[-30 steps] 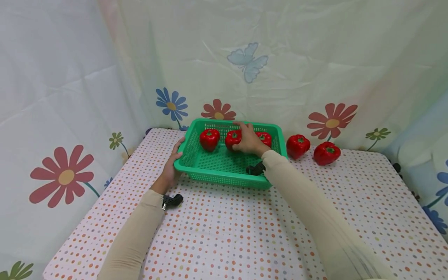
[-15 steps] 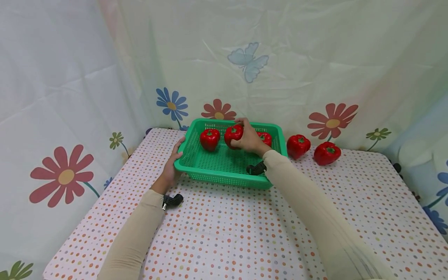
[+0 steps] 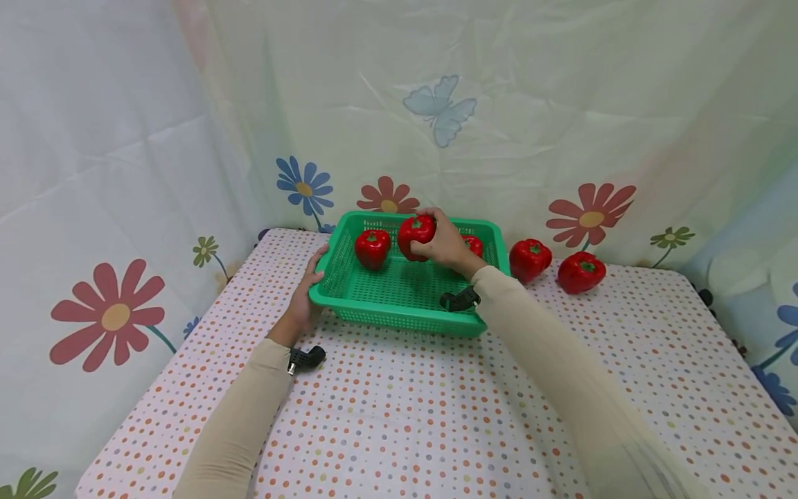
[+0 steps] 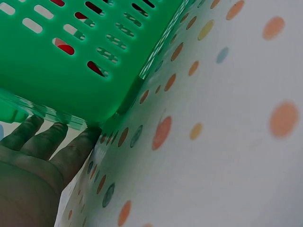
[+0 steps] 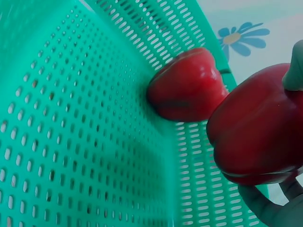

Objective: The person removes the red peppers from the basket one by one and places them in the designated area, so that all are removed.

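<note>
My right hand (image 3: 447, 242) grips a red bell pepper (image 3: 414, 235) with a green stem, held up over the green basket (image 3: 399, 315). In the right wrist view, the thumb and fingers lie on opposite sides of this pepper (image 5: 260, 127). My left hand (image 3: 304, 298) rests against the basket's left side. Its fingers (image 4: 71, 153) are straight in the left wrist view, tips at the perforated wall. Inside the basket, a second bell pepper (image 3: 373, 249) sits at the left. Another bell pepper (image 3: 475, 245) is at the right, partly hidden behind my right hand.
Two more red bell peppers, a nearer-basket one (image 3: 530, 260) and an outer one (image 3: 581, 272), lie on the table right of the basket. A dotted cloth (image 3: 386, 416) covers the table. A flower-print curtain (image 3: 511, 138) hangs close behind the basket.
My right hand has lifted the bell pepper from the basket floor and brought it slightly upward. The left hand and the basket have stayed in place.
</note>
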The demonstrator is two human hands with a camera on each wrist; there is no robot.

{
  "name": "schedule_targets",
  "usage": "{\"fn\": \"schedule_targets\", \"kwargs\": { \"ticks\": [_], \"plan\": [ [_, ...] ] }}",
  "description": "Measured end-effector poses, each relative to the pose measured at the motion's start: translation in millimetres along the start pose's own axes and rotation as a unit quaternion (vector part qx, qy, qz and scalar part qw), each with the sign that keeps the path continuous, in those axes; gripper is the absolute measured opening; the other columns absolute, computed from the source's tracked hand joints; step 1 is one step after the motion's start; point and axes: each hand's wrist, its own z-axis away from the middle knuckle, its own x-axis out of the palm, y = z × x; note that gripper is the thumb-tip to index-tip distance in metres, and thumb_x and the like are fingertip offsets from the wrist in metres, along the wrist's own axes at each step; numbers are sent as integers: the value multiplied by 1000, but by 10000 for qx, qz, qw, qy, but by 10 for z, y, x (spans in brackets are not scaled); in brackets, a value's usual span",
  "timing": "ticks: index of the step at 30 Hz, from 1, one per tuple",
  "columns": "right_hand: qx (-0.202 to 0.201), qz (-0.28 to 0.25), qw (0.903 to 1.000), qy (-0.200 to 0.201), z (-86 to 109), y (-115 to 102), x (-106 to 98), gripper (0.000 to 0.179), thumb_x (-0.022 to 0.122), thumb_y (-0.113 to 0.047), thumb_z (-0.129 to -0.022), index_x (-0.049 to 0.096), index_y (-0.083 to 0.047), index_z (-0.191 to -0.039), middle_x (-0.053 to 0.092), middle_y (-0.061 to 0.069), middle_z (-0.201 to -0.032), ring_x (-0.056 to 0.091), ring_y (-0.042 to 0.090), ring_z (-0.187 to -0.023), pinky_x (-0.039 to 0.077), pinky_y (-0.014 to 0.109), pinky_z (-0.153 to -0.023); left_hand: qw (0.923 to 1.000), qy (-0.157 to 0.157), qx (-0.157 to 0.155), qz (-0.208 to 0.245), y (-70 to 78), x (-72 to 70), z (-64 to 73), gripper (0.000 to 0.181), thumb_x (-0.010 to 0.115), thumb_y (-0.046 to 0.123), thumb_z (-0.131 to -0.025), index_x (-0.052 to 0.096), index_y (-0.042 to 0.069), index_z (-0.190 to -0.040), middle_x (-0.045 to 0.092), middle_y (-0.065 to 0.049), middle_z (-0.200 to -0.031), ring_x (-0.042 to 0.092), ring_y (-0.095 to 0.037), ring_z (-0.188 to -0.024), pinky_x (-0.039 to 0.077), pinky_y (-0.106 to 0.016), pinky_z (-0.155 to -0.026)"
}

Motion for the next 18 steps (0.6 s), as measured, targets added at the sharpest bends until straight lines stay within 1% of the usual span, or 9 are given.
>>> {"fn": "schedule_targets", "kwargs": {
  "ticks": [6,10,15,18],
  "plan": [
    [-73,-142,9999,-10,77,-136,-71,68,69,-13,-84,34,-9,-143,43,13,-143,47,33,-124,53,50,-92,10000,31,33,-27,5,10,3,59,25,27,-101,10,35,-157,7,-1,-165,15,-36,-150,16,-60,-116],
    [-153,-139,9998,69,151,-198,-160,69,71,-13,-84,35,-9,-142,43,13,-143,47,33,-124,53,50,-92,10000,25,23,-26,2,11,11,59,25,28,-101,10,36,-157,6,-1,-165,15,-36,-149,18,-59,-115],
    [-362,227,9986,320,285,-219,-323,71,73,-14,-84,35,-6,-143,45,17,-141,46,34,-124,52,51,-94,10000,50,-21,12,-7,0,15,58,27,29,-100,13,38,-156,10,0,-164,19,-35,-148,21,-58,-113],
    [-440,359,9973,456,378,-213,-424,71,73,-14,-84,36,-6,-144,46,18,-141,46,34,-124,51,52,-94,10000,56,-24,24,-7,-2,17,59,28,29,-100,12,36,-157,10,0,-164,19,-35,-148,20,-58,-113]
  ]
}}
